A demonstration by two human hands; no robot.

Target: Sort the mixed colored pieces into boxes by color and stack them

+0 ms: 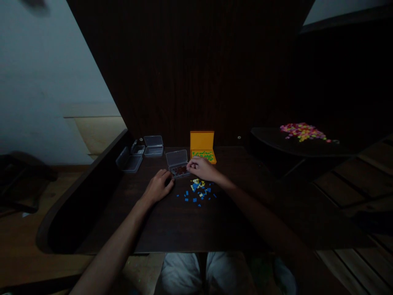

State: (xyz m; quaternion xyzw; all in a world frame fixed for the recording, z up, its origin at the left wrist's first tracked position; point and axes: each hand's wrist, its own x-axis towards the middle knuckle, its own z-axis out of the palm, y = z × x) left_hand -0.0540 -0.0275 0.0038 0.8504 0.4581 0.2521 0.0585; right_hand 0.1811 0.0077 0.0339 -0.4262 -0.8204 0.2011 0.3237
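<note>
A small clear plastic box [177, 159] stands with its lid up on the dark desk, brown-red pieces [180, 170] inside it. At its right edge is my right hand [202, 168], thumb and fingertips pinched together; whatever they hold is too small to make out. My left hand [159, 185] rests on the desk by the box's left front corner, fingers bent and thumb apart, with nothing seen in it. In front of the box lie loose blue pieces [194, 200] and pale yellow pieces [196, 182], like tiny building bricks. Behind my right hand an open orange box [202, 140] holds green pieces [205, 155].
Other clear boxes stand open at the back left, one [154, 146] near the back panel and another [132, 163] by the raised side board [89, 184]. To the right, a dark shelf [267, 139] bears a heap of pink and yellow pieces [303, 132].
</note>
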